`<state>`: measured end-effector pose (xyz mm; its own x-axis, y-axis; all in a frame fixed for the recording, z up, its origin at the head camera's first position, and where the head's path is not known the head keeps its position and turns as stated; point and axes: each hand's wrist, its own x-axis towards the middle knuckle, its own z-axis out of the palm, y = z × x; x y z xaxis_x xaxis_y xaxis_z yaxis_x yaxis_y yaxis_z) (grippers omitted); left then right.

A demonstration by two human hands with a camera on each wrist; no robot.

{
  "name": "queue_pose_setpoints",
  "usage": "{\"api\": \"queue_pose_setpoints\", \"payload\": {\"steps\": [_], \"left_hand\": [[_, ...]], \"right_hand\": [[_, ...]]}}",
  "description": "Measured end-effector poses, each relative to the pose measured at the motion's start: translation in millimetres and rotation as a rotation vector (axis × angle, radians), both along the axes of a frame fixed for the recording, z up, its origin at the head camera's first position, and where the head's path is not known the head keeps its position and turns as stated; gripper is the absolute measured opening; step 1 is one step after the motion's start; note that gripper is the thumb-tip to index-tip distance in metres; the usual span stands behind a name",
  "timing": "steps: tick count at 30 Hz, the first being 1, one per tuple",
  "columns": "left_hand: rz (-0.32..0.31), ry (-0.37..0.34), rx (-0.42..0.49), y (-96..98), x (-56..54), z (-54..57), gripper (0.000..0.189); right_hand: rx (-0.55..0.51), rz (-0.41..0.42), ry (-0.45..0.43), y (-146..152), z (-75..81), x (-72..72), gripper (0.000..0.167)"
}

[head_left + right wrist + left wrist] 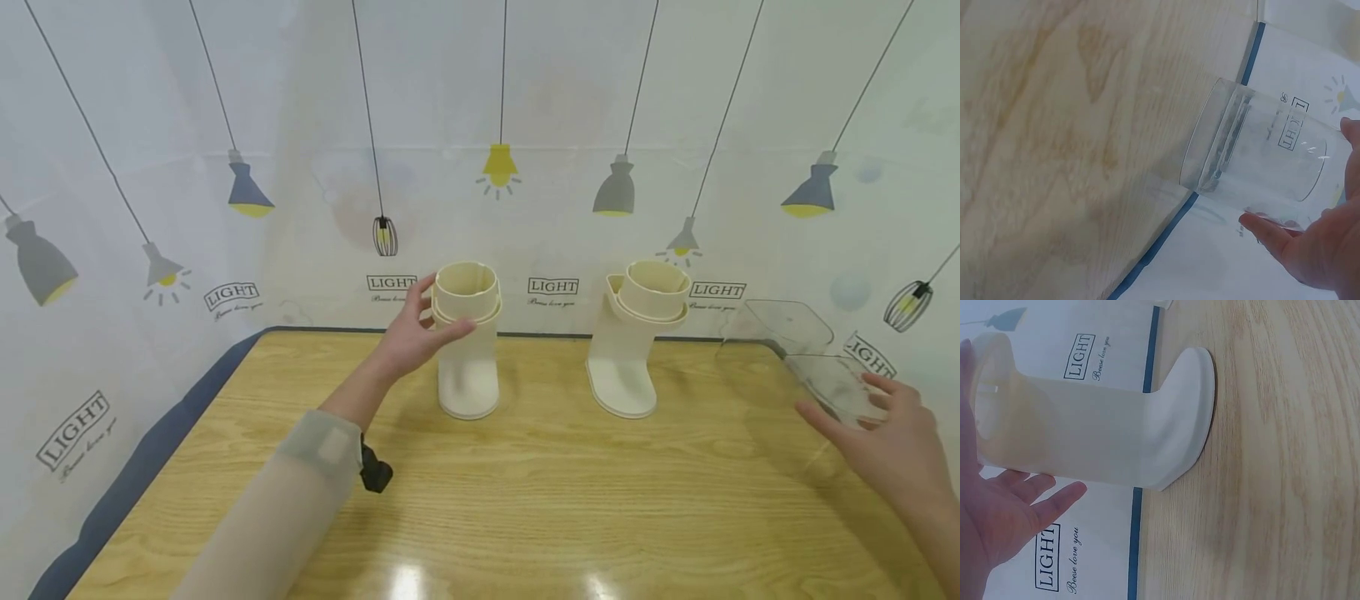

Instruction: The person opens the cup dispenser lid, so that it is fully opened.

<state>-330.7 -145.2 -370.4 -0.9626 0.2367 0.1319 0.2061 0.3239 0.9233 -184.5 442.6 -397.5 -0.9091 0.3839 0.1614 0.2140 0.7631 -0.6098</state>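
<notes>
Two cream plastic stands are upright on the table, each with a curved foot and a round collar holding a short cup. My left hand grips the left stand around its collar, thumb across the front and fingers at the left side and behind. In the left wrist view the smallest finger sticks out past the stand's column. At the right, my right hand holds a clear, round-walled container near its upper end, thumb on one side and fingers on the other. The right stand is untouched.
Behind the right hand's container shows another clear rim, close to the table's back right corner. The wooden table ends at a dark blue edge, against a white backdrop printed with lamps.
</notes>
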Motion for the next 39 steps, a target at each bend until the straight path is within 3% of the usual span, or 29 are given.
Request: {"api": "queue_pose_setpoints", "payload": {"steps": [21, 34, 39], "left_hand": [[-0.049, 0.02, 0.01, 3.0, -6.8, -5.8, 0.105], [-0.04, 0.009, -0.015, 1.9, -6.6, -4.8, 0.108], [-0.028, -0.015, -0.031, 0.3, -3.8, -4.7, 0.119]], "right_hand": [[-0.01, 0.003, -0.004, 9.7, -2.3, 2.3, 0.113], [0.004, 0.018, 0.013, 8.1, -1.3, 2.5, 0.113], [0.01, -0.005, 0.008, 6.8, 1.1, 4.4, 0.116]]}}
